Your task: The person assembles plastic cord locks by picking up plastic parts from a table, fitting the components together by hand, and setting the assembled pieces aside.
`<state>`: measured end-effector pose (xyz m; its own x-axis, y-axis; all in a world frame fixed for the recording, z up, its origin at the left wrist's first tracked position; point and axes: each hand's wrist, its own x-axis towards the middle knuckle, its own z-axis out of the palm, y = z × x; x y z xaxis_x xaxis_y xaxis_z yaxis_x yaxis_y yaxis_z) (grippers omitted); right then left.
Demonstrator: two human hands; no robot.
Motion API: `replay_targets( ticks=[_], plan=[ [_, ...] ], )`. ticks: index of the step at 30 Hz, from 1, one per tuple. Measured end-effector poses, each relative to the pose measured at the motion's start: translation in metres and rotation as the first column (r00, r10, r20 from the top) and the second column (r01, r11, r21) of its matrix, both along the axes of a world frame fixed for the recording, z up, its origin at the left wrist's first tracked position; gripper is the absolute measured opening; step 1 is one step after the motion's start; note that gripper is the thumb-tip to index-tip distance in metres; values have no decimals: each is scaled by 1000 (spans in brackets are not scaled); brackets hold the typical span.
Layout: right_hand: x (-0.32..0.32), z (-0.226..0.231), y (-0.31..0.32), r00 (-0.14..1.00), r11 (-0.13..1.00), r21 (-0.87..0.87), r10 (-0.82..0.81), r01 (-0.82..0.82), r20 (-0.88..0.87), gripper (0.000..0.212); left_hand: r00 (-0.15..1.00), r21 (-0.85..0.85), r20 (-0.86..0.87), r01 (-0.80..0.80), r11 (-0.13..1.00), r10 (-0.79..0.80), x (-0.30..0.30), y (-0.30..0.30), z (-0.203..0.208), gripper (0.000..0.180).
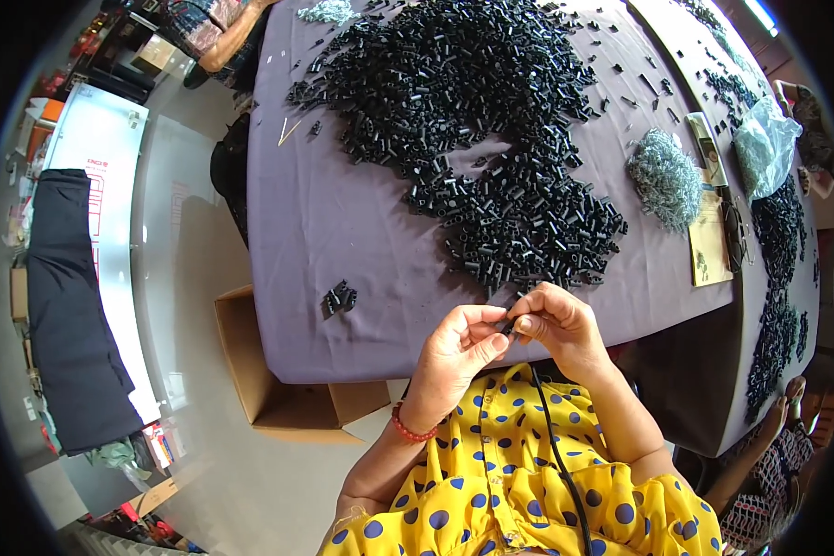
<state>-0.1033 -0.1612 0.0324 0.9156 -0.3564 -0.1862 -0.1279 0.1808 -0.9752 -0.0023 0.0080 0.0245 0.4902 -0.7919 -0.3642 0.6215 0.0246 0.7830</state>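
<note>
My left hand [456,350] and my right hand [562,326] meet at the table's near edge, both closed in a pinch. Between their fingertips is a small black plastic piece [508,324], mostly hidden by the fingers. Just beyond my hands spreads a large heap of small black tube-shaped plastic pieces [519,218]. To the left, apart from the heap, lies a little cluster of similar black pieces [340,297]. A tangled pile of small silvery metal parts [665,179] sits to the right of the heap.
A grey-purple cloth [343,232] covers the table. An open cardboard box [278,408] stands below its left corner. Right of the metal parts lie a yellow pad [710,241] and eyeglasses [736,232]. Beyond are a clear plastic bag [765,146] and another table. Other people sit around.
</note>
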Motion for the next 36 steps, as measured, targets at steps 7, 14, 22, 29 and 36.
replay_targets(
  ticks=[7, 14, 22, 29, 36],
  plan=[
    [3, -1, -5, 995, 976, -213, 68, -50, 79, 5, 994, -12, 106, -40, 999, 41, -5, -3, -3, 28],
    [1, -8, -6, 998, 983, 184, 4, -17, 69, 6, 987, -12, 149, -54, 998, 55, -5, -8, 0, 30],
    [8, -10, -8, 979, 924, -377, 134, -66, 157, 1, 876, 106, 481, -85, 991, 23, -5, -7, 7, 29],
    [8, -11, 0, 990, 997, -53, 65, -59, 124, 4, 994, -26, 25, -109, 994, 110, -4, -8, 3, 27],
    [7, -10, 3, 996, 994, 101, 24, -32, 86, 4, 995, -70, -43, -97, 993, 94, -4, -4, -4, 27]
  ],
)
